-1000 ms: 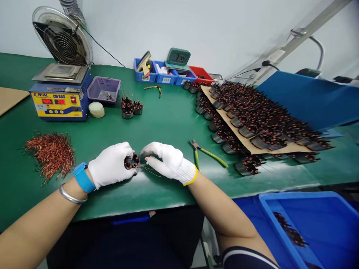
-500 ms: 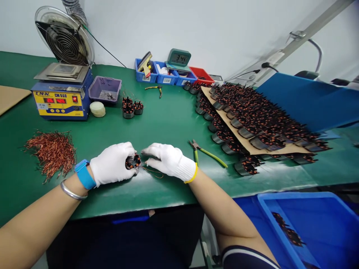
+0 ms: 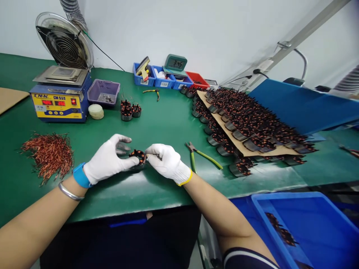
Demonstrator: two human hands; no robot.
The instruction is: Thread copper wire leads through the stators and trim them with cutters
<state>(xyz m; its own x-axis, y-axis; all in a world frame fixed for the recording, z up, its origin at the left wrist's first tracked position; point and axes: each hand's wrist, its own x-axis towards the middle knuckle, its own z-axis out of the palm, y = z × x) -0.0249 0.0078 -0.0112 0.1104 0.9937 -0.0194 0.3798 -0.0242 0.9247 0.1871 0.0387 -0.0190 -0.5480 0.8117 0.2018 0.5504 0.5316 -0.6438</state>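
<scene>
In the head view, a coil ring (image 3: 142,160) is between the person's two gloved hands, near the front edge of the green worktop (image 3: 168,127). The left hand (image 3: 108,160) is partly open: its thumb reaches to the near left side of the ring, while its fingers, grey at the tips, spread apart beyond it. Whether those fingers touch the ring, I cannot tell. The right hand (image 3: 165,160) is closed in a pinch at the ring's right side, thumb and fingertips together on thin wire (image 3: 147,158).

To the right of the right hand lie green-handled cutters (image 3: 208,158), handles spread. Past them, many more rings (image 3: 249,116) crowd a cardboard sheet (image 3: 224,129), with others under and along its edge. A blue crate (image 3: 258,201) is below at the right.

Left of the left hand is a heap of copper wire bits (image 3: 50,155). Behind it, a blue and yellow machine (image 3: 58,106) sits beside a purple tray (image 3: 112,86) and a pale round block (image 3: 96,112). A small group of rings (image 3: 126,112) stands farther back, with small pliers (image 3: 151,91) beyond. Along the wall are blue bins (image 3: 144,80), a red bin (image 3: 198,86) and a clock (image 3: 175,62) reading 3:45
</scene>
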